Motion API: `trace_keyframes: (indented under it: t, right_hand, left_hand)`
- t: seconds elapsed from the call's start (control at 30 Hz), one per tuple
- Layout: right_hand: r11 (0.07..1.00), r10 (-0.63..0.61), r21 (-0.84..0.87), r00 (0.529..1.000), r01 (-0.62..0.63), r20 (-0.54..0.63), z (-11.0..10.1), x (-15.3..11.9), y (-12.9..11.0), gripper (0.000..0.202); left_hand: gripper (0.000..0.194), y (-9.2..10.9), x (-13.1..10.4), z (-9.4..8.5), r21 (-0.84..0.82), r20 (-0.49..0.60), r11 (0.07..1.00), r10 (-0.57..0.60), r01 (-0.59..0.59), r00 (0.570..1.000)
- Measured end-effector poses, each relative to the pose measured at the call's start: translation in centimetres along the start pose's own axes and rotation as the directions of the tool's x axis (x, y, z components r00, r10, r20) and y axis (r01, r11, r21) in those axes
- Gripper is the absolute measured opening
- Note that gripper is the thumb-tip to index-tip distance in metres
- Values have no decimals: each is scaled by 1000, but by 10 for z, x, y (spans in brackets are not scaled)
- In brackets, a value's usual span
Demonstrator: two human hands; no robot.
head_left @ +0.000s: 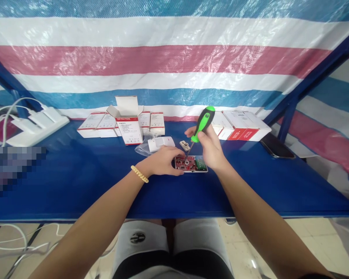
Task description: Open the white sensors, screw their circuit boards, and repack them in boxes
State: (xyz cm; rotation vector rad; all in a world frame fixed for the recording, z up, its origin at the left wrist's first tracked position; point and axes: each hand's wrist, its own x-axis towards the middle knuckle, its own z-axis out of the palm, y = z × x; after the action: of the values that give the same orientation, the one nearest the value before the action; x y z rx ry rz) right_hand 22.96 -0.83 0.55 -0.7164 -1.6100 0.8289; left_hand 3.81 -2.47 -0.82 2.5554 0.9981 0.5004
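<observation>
A screwdriver (204,121) with a green and black handle is gripped in my right hand (213,149), its shaft slanting down to the left. The tip meets a red circuit board (189,163) set in a white casing that lies flat on the table. My left hand (163,161) holds the casing's left end between thumb and fingers. On the board's right side sits a green battery-like block (201,163). Just behind the casing lies a small cream plastic bracket (185,145). A white detector cover (160,143) rests on a clear plastic bag (142,149) beyond my left hand.
An opened detector box (129,130) stands upright behind the bag, with several closed boxes (93,124) around it. More white and red boxes (244,126) stand at the right, beside a black phone (277,146). A white power strip (37,126) with cables lies far left on the blue table (104,193).
</observation>
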Motion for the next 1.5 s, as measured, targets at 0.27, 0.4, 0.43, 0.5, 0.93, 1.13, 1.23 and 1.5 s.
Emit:
trace_keyframes:
  t: [0.27, 0.4, 0.43, 0.5, 0.93, 1.13, 1.23, 1.5]
  right_hand:
    - [995, 70, 77, 994, -63, -83, 4, 4, -6, 46]
    - [998, 49, 41, 991, -44, -125, 2, 4, -4, 45]
    - [998, 47, 54, 993, -41, -112, 1, 4, -4, 43]
    - [995, 49, 95, 997, -43, -63, 0, 3, -5, 42]
    - [998, 43, 40, 996, -40, -81, 4, 3, -7, 36]
    - [967, 110, 220, 991, -125, 75, -3, 3, -10, 42]
    - [966, 118, 210, 982, -148, 149, -3, 3, -13, 39]
    - [990, 114, 80, 993, -113, -17, 13, -3, -21, 34]
  left_hand:
    - [43, 1, 0, -1, -1, 12, 1000, -19, 19, 1000]
    - [46, 2, 0, -1, -7, 17, 1000, -22, 22, 1000]
    - [46, 1, 0, -1, -8, 19, 1000, -25, 25, 1000]
    - [46, 1, 0, -1, -12, 23, 1000, -26, 26, 999]
    - [46, -2, -1, 1, 1, -5, 1000, 5, -5, 1000]
    - [46, -1, 0, 0, -2, 3, 1000, 2, -2, 1000]
    - [44, 0, 0, 0, 1, -4, 1000, 3, -3, 1000]
    - [39, 3, -1, -2, -50, -1, 999, 23, -23, 1000]
